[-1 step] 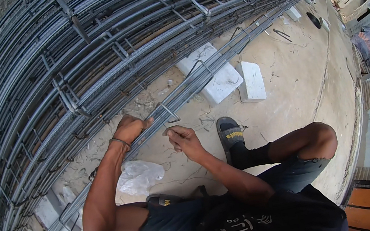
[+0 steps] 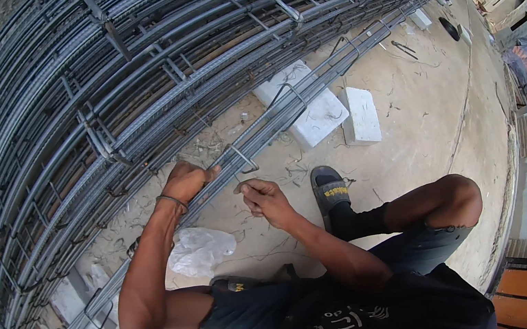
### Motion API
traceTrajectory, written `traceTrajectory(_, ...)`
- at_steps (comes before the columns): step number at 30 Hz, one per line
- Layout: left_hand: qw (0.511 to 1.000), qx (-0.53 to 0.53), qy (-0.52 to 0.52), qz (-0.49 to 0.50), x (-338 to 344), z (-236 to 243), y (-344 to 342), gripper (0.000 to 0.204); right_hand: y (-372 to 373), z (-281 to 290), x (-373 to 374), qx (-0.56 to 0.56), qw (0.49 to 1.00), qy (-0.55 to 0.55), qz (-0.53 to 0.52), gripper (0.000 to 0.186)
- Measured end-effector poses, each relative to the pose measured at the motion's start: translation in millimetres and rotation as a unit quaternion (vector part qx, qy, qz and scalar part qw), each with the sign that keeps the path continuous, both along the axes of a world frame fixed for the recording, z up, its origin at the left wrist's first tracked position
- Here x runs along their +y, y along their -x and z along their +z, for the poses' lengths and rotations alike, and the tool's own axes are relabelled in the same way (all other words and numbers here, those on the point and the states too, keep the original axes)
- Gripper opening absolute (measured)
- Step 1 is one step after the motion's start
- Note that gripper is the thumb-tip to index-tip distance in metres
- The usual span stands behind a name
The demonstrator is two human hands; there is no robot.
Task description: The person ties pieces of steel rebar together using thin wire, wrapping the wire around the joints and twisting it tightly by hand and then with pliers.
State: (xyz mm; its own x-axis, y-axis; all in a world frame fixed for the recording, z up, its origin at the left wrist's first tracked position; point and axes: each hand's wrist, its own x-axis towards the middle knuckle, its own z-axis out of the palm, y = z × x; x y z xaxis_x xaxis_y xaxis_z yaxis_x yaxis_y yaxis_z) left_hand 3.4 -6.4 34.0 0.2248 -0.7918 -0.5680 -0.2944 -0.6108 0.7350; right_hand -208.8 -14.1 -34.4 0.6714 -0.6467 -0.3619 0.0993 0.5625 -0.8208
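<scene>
A long, narrow bundle of grey steel rebars (image 2: 270, 123) runs slantwise in front of me, with bent square stirrups around it. My left hand (image 2: 185, 182) is closed over the bars, its thumb lying along them toward the nearest stirrup (image 2: 246, 158). Just on the near side of that stirrup, my right hand (image 2: 265, 200) has thumb and forefinger pinched together. A short, thin wire (image 2: 237, 179) rises from those fingertips toward the bars; its far end is hard to make out.
Beyond the bundle lies a large stack of rebar cages (image 2: 190, 58). White blocks (image 2: 322, 120) support the bars, with another white block (image 2: 361, 117) alongside. A crumpled plastic bag (image 2: 201, 250), wire scraps and a long-handled tool (image 2: 404, 49) lie on the concrete floor.
</scene>
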Motion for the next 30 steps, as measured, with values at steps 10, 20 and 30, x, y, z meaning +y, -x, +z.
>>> traceTrajectory(10, 0.999, 0.022, 0.009, 0.032, -0.8, 11.6, 5.5, 0.035, -11.4, 7.2, -4.9, 0.048, 0.998, -0.031, -0.005, 0.023)
traceTrajectory(20, 0.998, -0.033, 0.008, 0.06, 4.1, 5.0, 11.3, 0.039, 17.2, 27.6, 5.6, -0.001, 0.995, 0.091, 0.046, 0.022)
traceTrajectory(30, 1.0, -0.019, -0.011, 0.022, 5.1, 10.8, 14.1, 0.047, 18.5, 25.5, 1.4, 0.075, 0.978, 0.192, 0.019, 0.025)
